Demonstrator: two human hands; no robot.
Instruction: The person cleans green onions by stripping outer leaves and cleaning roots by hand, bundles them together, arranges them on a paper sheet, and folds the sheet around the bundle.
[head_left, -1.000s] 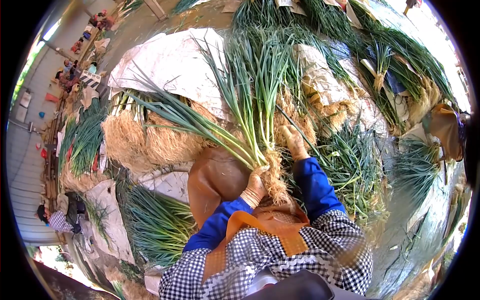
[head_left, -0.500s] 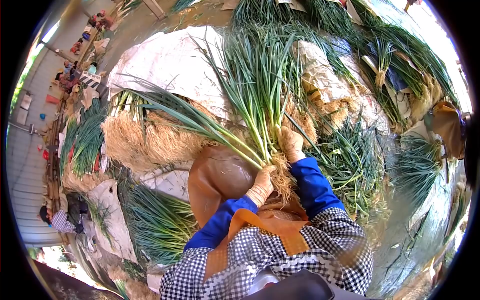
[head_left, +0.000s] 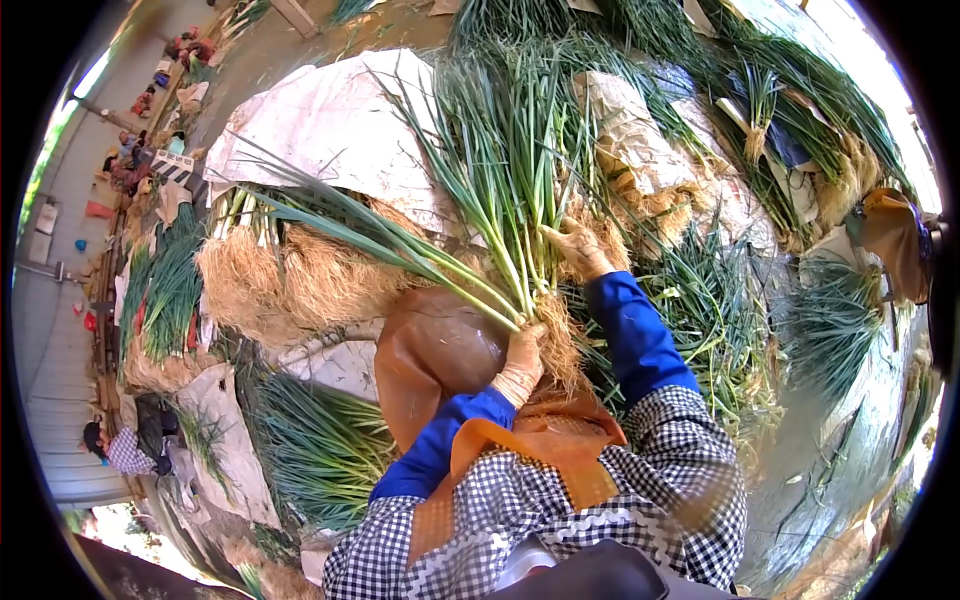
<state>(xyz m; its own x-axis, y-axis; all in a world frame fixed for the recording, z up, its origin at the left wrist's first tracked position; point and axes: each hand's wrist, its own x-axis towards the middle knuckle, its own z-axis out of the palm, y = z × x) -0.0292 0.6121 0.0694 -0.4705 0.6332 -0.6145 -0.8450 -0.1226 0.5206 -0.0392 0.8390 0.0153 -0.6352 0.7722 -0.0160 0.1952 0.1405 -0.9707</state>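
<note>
A bunch of green onions (head_left: 505, 230) stands upright in front of me, its leaves fanned out away from me and its tan roots (head_left: 562, 345) hanging over my lap. My left hand (head_left: 522, 365) is closed round the base of the bunch, just left of the roots. A few stalks in that grip lean off to the left. Higher up on the right side, my right hand (head_left: 582, 250) has its fingers apart beside the stalks, its fingertips close to them. Whether they touch is hard to tell.
Root-heavy onions (head_left: 300, 275) lie under a white sack (head_left: 320, 130) ahead. Loose greens (head_left: 715, 330) spread to my right, and another pile (head_left: 320, 450) lies to my left. A brown apron (head_left: 440, 340) covers my knee. Several people sit far left, one person (head_left: 125, 445) nearer.
My right hand has let go of the onions' base and moved up and slightly right, its fingers opening. The left hand keeps its hold in nearly the same place.
</note>
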